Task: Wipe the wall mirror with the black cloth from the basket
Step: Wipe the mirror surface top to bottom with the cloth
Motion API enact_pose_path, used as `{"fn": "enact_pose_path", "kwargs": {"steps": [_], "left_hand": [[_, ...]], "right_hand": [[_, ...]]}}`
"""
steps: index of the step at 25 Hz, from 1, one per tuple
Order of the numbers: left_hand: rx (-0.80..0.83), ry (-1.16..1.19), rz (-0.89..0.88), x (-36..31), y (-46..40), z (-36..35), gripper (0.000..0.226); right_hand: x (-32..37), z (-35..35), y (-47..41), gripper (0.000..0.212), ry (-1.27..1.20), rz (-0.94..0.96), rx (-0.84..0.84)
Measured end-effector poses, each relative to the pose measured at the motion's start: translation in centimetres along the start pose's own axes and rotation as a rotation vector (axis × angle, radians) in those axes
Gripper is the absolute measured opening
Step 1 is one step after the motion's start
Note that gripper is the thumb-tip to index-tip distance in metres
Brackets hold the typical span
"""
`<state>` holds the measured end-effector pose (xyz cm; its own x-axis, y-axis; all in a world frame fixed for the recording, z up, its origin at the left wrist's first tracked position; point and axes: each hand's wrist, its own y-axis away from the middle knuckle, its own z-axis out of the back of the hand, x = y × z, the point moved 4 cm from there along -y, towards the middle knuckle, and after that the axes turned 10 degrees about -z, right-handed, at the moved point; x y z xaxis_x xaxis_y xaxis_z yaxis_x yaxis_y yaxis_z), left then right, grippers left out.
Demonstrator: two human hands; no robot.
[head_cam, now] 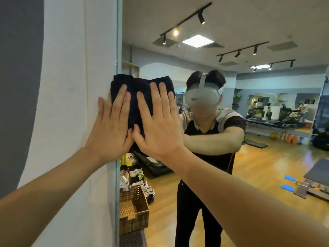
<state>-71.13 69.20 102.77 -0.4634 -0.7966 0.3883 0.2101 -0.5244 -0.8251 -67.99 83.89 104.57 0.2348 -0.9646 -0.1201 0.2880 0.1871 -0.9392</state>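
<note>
Both hands lie flat, fingers straight, pressing the black cloth [142, 97] against the wall mirror [222, 131] at its left edge. The left hand [110, 125] straddles that edge, its outer fingers on the white wall [71, 104]; the right hand [158, 122] sits wholly over glass. Nearly all the unwiped mirror lies to the right, so the stroke probably leads rightward. The basket [132, 209] appears reflected below.
</note>
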Motion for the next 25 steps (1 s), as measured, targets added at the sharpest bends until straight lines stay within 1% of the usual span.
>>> {"fn": "enact_pose_path", "kwargs": {"steps": [3,5,7,10,13,17,21,25], "left_hand": [[0.021,0.012,-0.024,-1.1,3.4,-1.3,0.081],[0.002,0.037,-0.050,-1.4,4.7,-2.0,0.081],[-0.038,0.062,-0.071,-1.7,5.4,-2.8,0.081],[-0.080,0.098,-0.070,-2.1,5.8,-3.5,0.082],[-0.081,0.090,-0.044,-2.8,5.7,-3.9,0.080],[-0.123,0.151,-0.036,-5.3,5.4,-3.8,0.079],[-0.094,0.178,-0.035,-8.2,4.7,-4.4,0.079],[-0.134,0.236,-0.052,-12.9,3.4,-5.0,0.077]], "right_hand": [[0.9,-1.3,4.0,0.074,0.008,-0.024,0.009],[1.4,-2.0,5.6,0.074,0.007,-0.046,-0.001],[1.5,-2.6,6.4,0.075,0.017,-0.074,-0.014],[1.5,-2.8,7.0,0.079,0.066,-0.075,0.019],[1.3,-2.2,7.3,0.073,0.099,-0.065,0.035],[-0.4,-1.5,8.5,0.071,0.157,-0.047,0.078],[-2.8,-0.3,10.1,0.070,0.080,-0.048,0.041],[-6.8,1.6,12.1,0.070,0.032,-0.053,0.022]]}}
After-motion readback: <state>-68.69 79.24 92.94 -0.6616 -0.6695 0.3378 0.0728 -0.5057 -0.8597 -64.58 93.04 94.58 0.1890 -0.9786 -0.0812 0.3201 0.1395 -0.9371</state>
